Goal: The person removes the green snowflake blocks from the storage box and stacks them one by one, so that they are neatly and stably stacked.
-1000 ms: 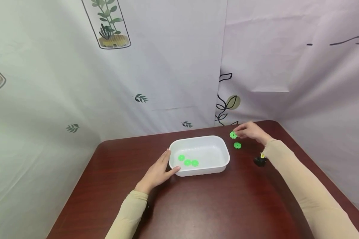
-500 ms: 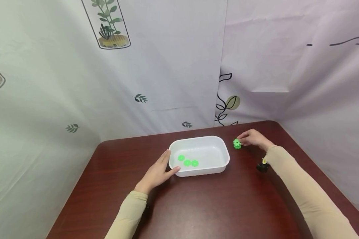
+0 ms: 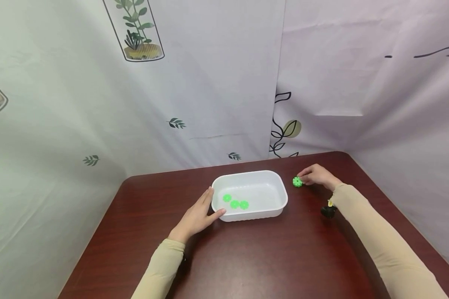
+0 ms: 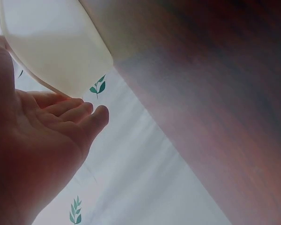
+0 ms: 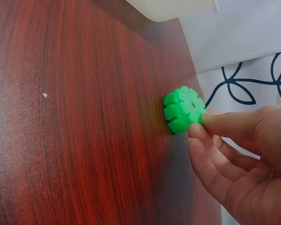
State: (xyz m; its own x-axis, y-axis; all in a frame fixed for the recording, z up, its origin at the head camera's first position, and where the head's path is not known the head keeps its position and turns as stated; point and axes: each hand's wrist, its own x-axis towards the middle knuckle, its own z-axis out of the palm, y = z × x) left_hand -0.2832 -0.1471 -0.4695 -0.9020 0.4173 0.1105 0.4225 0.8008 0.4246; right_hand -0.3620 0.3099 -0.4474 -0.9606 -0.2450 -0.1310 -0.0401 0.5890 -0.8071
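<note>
Green disc (image 5: 186, 107), pinched by the right hand (image 3: 318, 175), now sits against the green piece (image 5: 170, 112) on the desk (image 3: 247, 257), right of the white tray (image 3: 252, 216); one second ago they were apart. Left hand (image 3: 195, 216) rests extended at the tray, unchanged. Three discs (image 3: 234, 204) lie inside. Printed cloth (image 3: 224, 83) surrounds the reddish-brown desk. Only the right-wrist view shows the layered, notched edge.

Bare hands (image 3: 196, 216); long beige sleeves (image 3: 381, 238); black wrist piece (image 3: 328, 212).
</note>
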